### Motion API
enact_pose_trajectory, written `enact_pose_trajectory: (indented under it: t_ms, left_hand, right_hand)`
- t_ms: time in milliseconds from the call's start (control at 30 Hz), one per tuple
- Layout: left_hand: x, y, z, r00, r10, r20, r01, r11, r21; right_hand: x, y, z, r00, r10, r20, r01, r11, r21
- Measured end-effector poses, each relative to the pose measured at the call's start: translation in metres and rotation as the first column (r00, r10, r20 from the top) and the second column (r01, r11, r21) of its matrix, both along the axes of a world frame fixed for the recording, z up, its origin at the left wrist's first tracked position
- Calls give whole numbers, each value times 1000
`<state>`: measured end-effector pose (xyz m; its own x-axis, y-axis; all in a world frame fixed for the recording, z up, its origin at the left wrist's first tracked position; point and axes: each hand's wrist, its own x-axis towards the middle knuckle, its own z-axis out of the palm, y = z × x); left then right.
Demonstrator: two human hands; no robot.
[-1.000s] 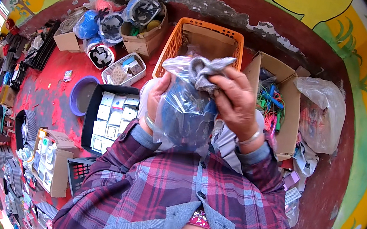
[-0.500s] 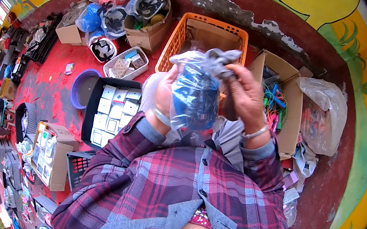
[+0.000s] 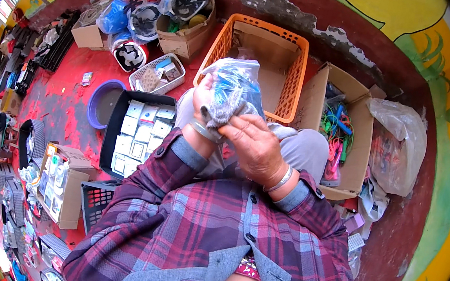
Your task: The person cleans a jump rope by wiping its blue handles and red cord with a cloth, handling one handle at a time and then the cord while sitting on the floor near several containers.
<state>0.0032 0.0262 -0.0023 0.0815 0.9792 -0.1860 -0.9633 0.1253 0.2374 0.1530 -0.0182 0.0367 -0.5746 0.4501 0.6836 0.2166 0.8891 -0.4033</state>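
In front of my chest I hold a clear plastic bag (image 3: 237, 77) with something blue inside; its exact kind does not show through the shiny film. My left hand (image 3: 203, 93) grips the bag along its left side, the fingers partly hidden behind it. A crumpled grey cloth (image 3: 223, 109) is pinched in my right hand (image 3: 255, 144), which presses it against the lower part of the bag, close to my left wrist. The orange plastic basket (image 3: 289, 100), with a piece of cardboard inside, stands just beyond the bag.
Left of my knees stand a black bin (image 3: 112, 145) of small white boxes, a purple basin (image 3: 93, 103) and a white basket (image 3: 173, 83). To the right, a cardboard box (image 3: 356, 158) holds colourful cords beside a plastic sack (image 3: 397, 146). Bagged helmets (image 3: 129, 55) lie at the back left.
My right hand has come down and inward with the grey cloth, from the bag's top right to its lower side. The bag has tipped away from me.
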Motion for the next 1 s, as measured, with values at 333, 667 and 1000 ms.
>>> enact_pose_trajectory:
  t_ms: [333, 667, 1000]
  left_hand:
    - [-19, -2, 13, 999, 18, -31, -18, 1000, -22]
    - [-56, -6, 11, 998, 43, 53, -57, 947, 315]
    - [-30, -21, 43, 965, -158, 208, 40, 877, 479]
  right_hand:
    - [13, -4, -9, 986, 164, 3, -164, 986, 17]
    - [75, 16, 11, 813, -108, -572, -471, 455, -756]
    - [47, 27, -2, 411, -513, -754, -869, 31, -495]
